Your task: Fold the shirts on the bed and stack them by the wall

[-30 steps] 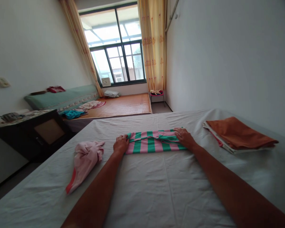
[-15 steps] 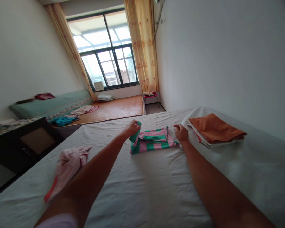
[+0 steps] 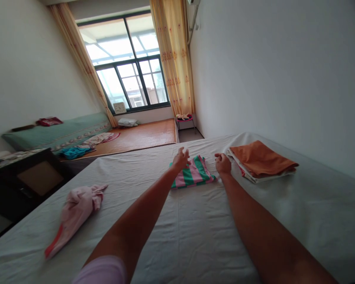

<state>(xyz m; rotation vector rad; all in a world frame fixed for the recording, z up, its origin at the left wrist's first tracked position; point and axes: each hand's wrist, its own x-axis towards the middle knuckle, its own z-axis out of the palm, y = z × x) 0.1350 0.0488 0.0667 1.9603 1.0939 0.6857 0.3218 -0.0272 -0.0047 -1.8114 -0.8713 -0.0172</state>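
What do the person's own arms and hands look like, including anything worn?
The left hand and right hand are bare, without gloves; no watch shows at either wrist. A pale lavender fabric sleeve with a plain edge shows on the left arm. No sleeve can be made out on the right arm.

A folded striped garment point(image 3: 195, 173) is partly covered by the left hand point(image 3: 181, 159), with the right hand point(image 3: 224, 163) held just to its right. A crumpled pink garment point(image 3: 77, 207) is seen at left, an orange-topped folded stack point(image 3: 262, 157) at right.
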